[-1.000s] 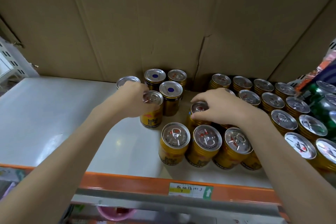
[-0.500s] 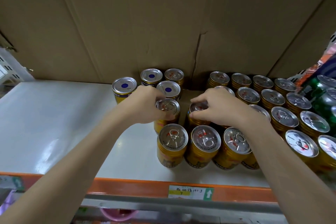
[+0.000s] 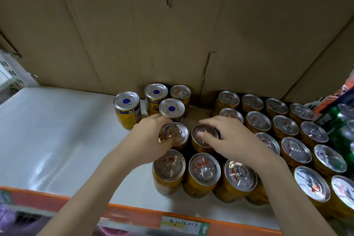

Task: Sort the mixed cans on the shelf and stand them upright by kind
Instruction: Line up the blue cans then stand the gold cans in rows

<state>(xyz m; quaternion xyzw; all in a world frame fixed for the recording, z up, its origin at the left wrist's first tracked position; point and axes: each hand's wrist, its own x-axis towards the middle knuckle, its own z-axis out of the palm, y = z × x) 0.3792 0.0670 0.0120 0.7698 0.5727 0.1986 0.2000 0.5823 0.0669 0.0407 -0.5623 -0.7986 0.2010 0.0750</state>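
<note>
Gold cans stand upright on a white shelf [image 3: 57,140]. My left hand [image 3: 147,140] grips a gold pull-tab can [image 3: 177,134] by its top rim. Just right of it my right hand [image 3: 228,136] holds another gold pull-tab can [image 3: 203,140], fingers curled over its lid. Three blue-dot-lid cans [image 3: 126,109] stand behind the hands, with one pull-tab can [image 3: 180,93] among them. A front row of pull-tab cans [image 3: 204,172] stands near the shelf edge. Several rows of pull-tab cans [image 3: 285,126] fill the right side.
Cardboard [image 3: 172,34] walls off the back of the shelf. Green cans [image 3: 341,120] stand at the far right. An orange shelf lip [image 3: 134,214] with a price label [image 3: 183,225] runs along the front. Bare white shelf stretches to the left.
My left hand has carried its can rightward, from beside the blue-dot cans to next to the can under my right hand. The right hand has stayed on its can.
</note>
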